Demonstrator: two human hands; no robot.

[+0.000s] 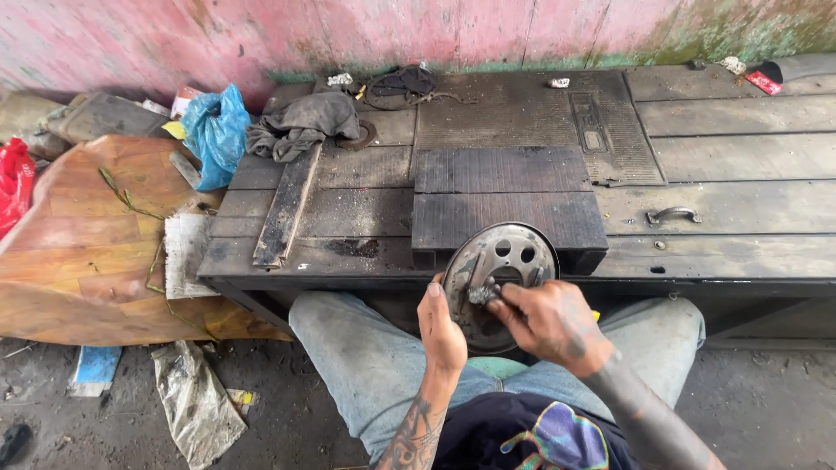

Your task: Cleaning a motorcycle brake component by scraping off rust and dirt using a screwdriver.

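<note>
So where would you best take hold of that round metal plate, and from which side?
Grip the round metal plate by its rim on the lower left edge, from the person's side, as the left hand does. It stands tilted against the bench edge, so that rim is free; the right hand covers the centre.

Round grimy metal plate (496,261), holed, upright on lap.

The round metal plate (496,270) is grey with dark dirty spots and round holes. The wooden platform (731,157) is dark grey-brown with stripes of planks. The wall (392,30) is pink with green patches. One plastic bag (216,130) is blue, another bag (16,183) is red. The jeans (366,357) are light blue. The rag (300,122) is grey
</note>
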